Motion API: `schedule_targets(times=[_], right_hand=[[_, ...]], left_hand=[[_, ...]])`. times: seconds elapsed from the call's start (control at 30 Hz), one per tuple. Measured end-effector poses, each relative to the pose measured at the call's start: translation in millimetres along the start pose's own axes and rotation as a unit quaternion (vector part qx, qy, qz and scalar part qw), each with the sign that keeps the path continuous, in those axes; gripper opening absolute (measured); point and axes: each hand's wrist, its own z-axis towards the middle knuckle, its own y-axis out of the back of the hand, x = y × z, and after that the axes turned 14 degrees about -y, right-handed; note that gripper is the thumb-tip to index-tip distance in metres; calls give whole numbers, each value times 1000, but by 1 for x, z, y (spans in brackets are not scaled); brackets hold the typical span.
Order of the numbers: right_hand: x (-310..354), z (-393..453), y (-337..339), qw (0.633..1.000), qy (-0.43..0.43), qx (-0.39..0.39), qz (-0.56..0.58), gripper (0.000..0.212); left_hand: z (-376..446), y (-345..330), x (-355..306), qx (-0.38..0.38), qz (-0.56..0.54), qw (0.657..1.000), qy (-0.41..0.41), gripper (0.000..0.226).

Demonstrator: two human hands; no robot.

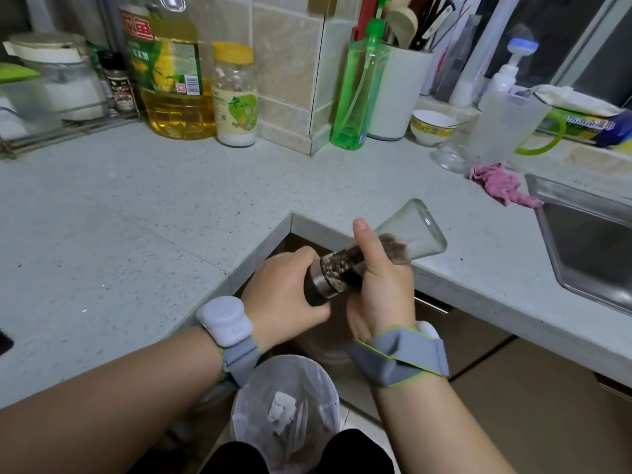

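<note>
Two grips, left hand and right hand, clasp the pepper grinder; cap half-hidden.

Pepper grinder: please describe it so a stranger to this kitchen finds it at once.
At the grey countertop's inner corner, above the bin, the left hand grips the black cap and the right hand the body of the tilted pepper grinder. Only it holds dark peppercorns in clear glass, with a steel band.

Single head-worn wide-angle view, tilted forward and down; grip on clear glass pepper grinder close below lens, speckled grey countertop beyond it
</note>
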Motion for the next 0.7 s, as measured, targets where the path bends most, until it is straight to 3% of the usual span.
schedule_targets(times=[0.07, 0.13, 0.27, 0.37, 0.53, 0.7], right_hand=[[2, 4, 22, 998, -18, 26, 50, 20], [2, 8, 45, 996, -28, 22, 79, 43], [-8, 10, 76, 985, -124, -68, 102, 70], [-20, 14, 90, 967, -198, -119, 108, 55], [-40, 12, 81, 912, -343, -108, 199, 36], [-64, 5, 63, 887, -439, -54, 132, 43]], left_hand=[[-1, 1, 2, 32, 1, 999, 7, 32], [-3, 1, 4, 71, 7, 997, 9, 40], [-4, 4, 1, 109, -14, 994, 29, 65], [-3, 5, -5, 108, -23, 993, 40, 73], [-1, 6, -9, -15, -110, 994, 22, 61], [2, 8, -11, -34, -193, 980, -24, 60]])
